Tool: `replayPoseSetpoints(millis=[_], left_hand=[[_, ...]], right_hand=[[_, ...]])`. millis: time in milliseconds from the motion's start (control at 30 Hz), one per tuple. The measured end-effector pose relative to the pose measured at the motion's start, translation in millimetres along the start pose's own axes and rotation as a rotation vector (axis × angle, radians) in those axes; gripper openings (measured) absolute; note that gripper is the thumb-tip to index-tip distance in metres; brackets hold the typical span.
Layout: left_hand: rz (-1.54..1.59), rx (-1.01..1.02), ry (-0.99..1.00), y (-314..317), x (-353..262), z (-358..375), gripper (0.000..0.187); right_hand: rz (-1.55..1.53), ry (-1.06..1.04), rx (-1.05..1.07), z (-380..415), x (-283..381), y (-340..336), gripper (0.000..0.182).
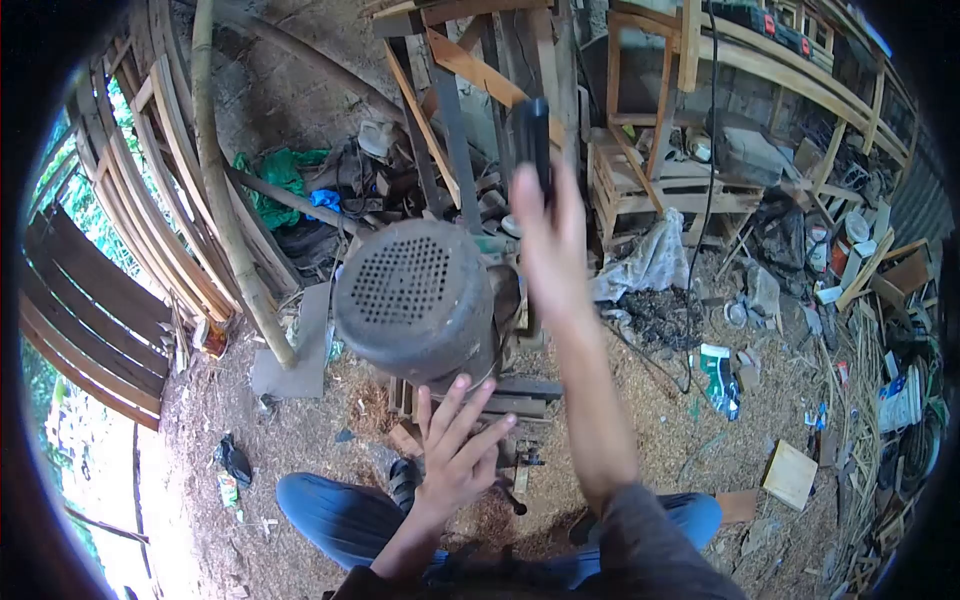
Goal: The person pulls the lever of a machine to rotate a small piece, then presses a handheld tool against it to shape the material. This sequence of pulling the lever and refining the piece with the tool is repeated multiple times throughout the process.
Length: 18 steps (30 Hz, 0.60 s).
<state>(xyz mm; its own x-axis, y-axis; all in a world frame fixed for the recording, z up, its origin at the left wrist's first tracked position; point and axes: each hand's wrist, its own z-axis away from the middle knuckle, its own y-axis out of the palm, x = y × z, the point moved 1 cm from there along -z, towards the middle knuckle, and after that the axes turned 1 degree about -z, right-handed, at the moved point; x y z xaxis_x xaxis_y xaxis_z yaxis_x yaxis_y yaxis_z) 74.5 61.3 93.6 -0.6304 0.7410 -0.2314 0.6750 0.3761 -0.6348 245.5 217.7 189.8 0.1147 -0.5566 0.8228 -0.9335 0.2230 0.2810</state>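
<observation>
A large grey electric motor (410, 300) with a perforated round end cover stands in front of me on a wooden support (520, 398). My left hand (462, 455) is open, its fingers spread at the motor's lower edge. Beyond the motor's right side, my right hand (552, 245) is raised and smeared by motion. Its fingers are around a black elongated object (532, 135), whose kind I cannot tell. Below the support, a small metal part with a black knob (518, 508) shows near my left hand.
Wooden frames (640, 100) and a slatted stand (670, 205) fill the back. A bamboo pole (215, 170) leans on the left. A black cable (708, 180) hangs on the right. Sawdust, a green-white packet (718, 380) and a wood block (790, 475) lie on the ground.
</observation>
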Motion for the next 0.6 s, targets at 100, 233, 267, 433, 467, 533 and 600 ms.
replayPoseSetpoints(millis=[100,233,267,433,467,533,600], left_hand=[[0.048,-0.029,-0.041,-0.9,6.5,8.6,0.038],[0.122,-0.129,-0.071,-7.5,6.8,15.9,0.031],[0.137,-0.130,-0.083,-10.0,5.3,15.2,0.032],[0.246,-0.146,-0.122,-14.6,2.0,21.8,0.036],[0.261,-0.151,-0.132,-14.9,2.6,24.3,0.035],[0.247,-0.136,-0.149,-20.0,4.3,28.0,0.034],[0.249,-0.124,-0.185,-21.8,4.0,33.8,0.031]], right_hand=[[-0.142,-0.040,0.125,82.8,25.6,-6.0,0.060],[-0.398,-0.125,0.246,59.2,35.6,-14.0,0.053],[-0.350,-0.032,0.252,45.0,49.9,-5.4,0.059],[-0.333,0.095,0.156,64.4,67.5,-0.4,0.059],[-0.312,0.052,0.219,83.4,60.9,-6.0,0.055],[-0.292,0.009,0.278,115.8,59.3,-11.7,0.051],[-0.059,-0.182,0.318,140.0,64.8,-16.7,0.043]])
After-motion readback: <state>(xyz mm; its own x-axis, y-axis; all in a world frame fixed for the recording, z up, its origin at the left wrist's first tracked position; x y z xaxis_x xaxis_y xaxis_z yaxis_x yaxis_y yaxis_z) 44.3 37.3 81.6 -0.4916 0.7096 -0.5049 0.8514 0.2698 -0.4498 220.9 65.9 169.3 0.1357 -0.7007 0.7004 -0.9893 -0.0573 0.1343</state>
